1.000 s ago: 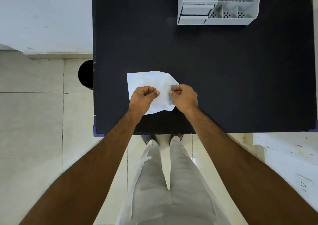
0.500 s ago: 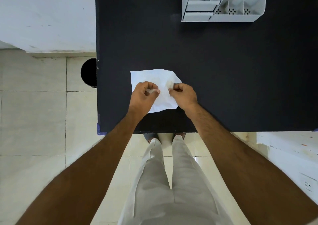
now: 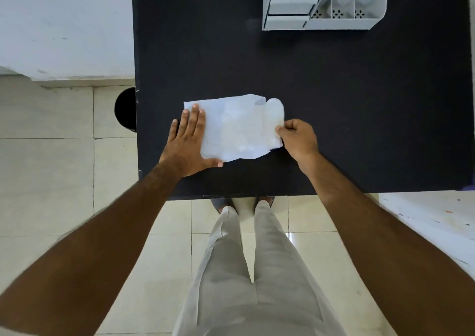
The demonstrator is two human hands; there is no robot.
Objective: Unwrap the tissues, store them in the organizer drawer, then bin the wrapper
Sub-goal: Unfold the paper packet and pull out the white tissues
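A white tissue pack (image 3: 234, 130) in a thin clear wrapper lies on the black table (image 3: 334, 104), near its front edge. My left hand (image 3: 189, 143) lies flat with fingers spread on the pack's left end, pressing it down. My right hand (image 3: 295, 137) pinches the wrapper's loose right end (image 3: 276, 112), which bulges out past the tissues. The white organizer (image 3: 323, 4) stands at the table's far edge, with its drawer (image 3: 290, 8) on the left side.
A round black bin (image 3: 126, 109) stands on the tiled floor just left of the table. A white wall runs along the far left. A white surface (image 3: 437, 215) borders the table's front right corner.
Both hands were pinching the pack's middle. Now my left hand has opened flat on the left end, and my right hand has pulled the wrapper out to the right.
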